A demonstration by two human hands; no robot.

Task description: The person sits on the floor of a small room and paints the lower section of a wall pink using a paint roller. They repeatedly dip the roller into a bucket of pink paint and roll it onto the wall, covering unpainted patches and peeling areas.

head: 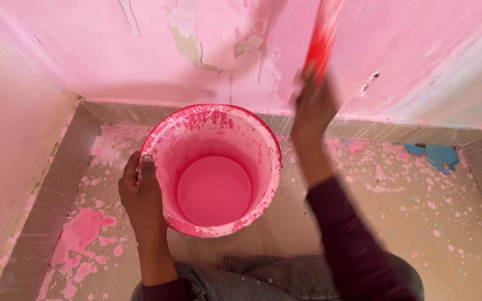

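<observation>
Far left, a pale side wall (6, 139) runs down to the floor (285, 234), a tiled floor spattered with pink paint, with one big pink splash (79, 231) near its left edge. Next in, the left hand (140, 195): its grip is closed over the rim of the bucket (263, 161), thumb hooked on top of the lip, fingers wrapped down the outer wall. The bucket sits at the middle of the floor, close to the foot of the back wall, upright or tipped slightly towards the camera; whether its base rests on the floor or is lifted, I cannot tell. Inside, a pool of pink paint (214, 189) covers the bottom, well below the rim. By my reckoning that means moderate weight, a stiff plastic wall, and a liquid load that will slosh if jerked. The rim is smeared with dried and wet paint, so it could be slippery; the rim is where the hand has it, and no handle shows.

Moving right, the right hand (312, 108) is raised against the pink back wall (419, 50), blurred with motion. Its grip is closed round the red handle (322, 42) of a tool that leaves the frame at the top; the working end is hidden. The wall has peeling patches (188, 42) above the bucket. Far right, a blue patch (436, 155) lies on the floor beside the skirting. At the bottom edge, grey trousers (252, 278) and a dark sleeve (358, 245).
</observation>
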